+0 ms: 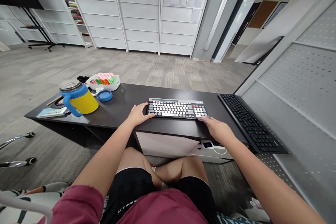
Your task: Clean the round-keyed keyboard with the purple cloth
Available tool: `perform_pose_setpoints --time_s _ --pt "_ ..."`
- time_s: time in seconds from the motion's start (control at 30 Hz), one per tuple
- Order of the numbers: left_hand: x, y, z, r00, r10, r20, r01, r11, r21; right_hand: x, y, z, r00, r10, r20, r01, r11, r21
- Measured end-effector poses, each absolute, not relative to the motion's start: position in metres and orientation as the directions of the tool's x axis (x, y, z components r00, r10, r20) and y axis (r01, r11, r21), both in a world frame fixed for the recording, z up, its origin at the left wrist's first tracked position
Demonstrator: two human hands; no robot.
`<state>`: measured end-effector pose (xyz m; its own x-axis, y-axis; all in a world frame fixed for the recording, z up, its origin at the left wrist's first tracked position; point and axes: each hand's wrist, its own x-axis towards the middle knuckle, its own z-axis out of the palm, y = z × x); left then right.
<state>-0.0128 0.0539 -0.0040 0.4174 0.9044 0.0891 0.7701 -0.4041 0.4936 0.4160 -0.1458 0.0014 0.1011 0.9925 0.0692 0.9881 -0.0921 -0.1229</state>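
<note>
Left hand at the keyboard's nine o'clock, right hand at four, both open, gripping nothing; my uneven push could have skidded it off the desk.

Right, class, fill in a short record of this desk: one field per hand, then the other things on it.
left hand: on the left end of the round-key keyboard
right hand: fingertips at that keyboard's right end
black keyboard: further right, angled, untouched
yellow mug: blue handle, left on the dark desk
blue lid: lying beside the mug
white tray: behind the mug, colourful items inside
</note>
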Motion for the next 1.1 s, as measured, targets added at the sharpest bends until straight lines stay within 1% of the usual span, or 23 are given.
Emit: perform_pose_setpoints --time_s 0.07,0.1,0.13,0.2,0.33,0.47,0.53,0.77,0.87,1.0,1.1 --pt "-0.012 0.055 -0.005 0.417 0.904 0.089 0.775 -0.405 0.484 0.427 -0.153 0.013 0.401 0.908 0.12 0.914 -0.387 -0.123" --pt "-0.012 0.055 -0.005 0.418 0.904 0.091 0.775 -0.407 0.483 0.43 -0.154 0.018 0.507 0.85 0.141 0.861 -0.492 -0.13" --pt "-0.011 0.055 -0.005 0.42 0.903 0.091 0.774 -0.409 0.484 0.431 -0.153 0.021 0.574 0.805 0.149 0.819 -0.558 -0.137" --pt "-0.011 0.054 -0.004 0.426 0.901 0.087 0.766 -0.41 0.494 0.424 -0.146 0.022 0.613 0.779 0.134 0.789 -0.595 -0.149" --pt "-0.01 0.052 -0.002 0.432 0.9 0.06 0.77 -0.403 0.496 0.385 -0.125 0.005 0.53 0.845 0.077 0.843 -0.513 -0.162" --pt "-0.01 0.051 -0.002 0.447 0.893 0.047 0.773 -0.413 0.481 0.345 -0.109 -0.017 0.457 0.855 0.243 0.889 -0.44 -0.126" --pt "-0.01 0.051 -0.003 0.448 0.893 0.045 0.773 -0.412 0.482 0.331 -0.105 -0.025 0.432 0.853 0.293 0.902 -0.411 -0.132" --pt "-0.009 0.053 -0.005 0.437 0.899 0.036 0.784 -0.4 0.474 0.279 -0.09 -0.032 0.365 0.875 0.319 0.931 -0.331 -0.157" --pt "-0.009 0.054 -0.006 0.438 0.898 0.043 0.784 -0.405 0.47 0.253 -0.088 -0.028 0.316 0.902 0.295 0.946 -0.277 -0.167" --pt "-0.008 0.054 -0.005 0.433 0.9 0.041 0.789 -0.401 0.466 0.227 -0.089 -0.018 0.258 0.945 0.201 0.963 -0.236 -0.13" --pt "-0.008 0.054 -0.004 0.425 0.904 0.039 0.793 -0.393 0.465 0.218 -0.091 -0.011 0.131 0.983 0.128 0.988 -0.12 -0.092"
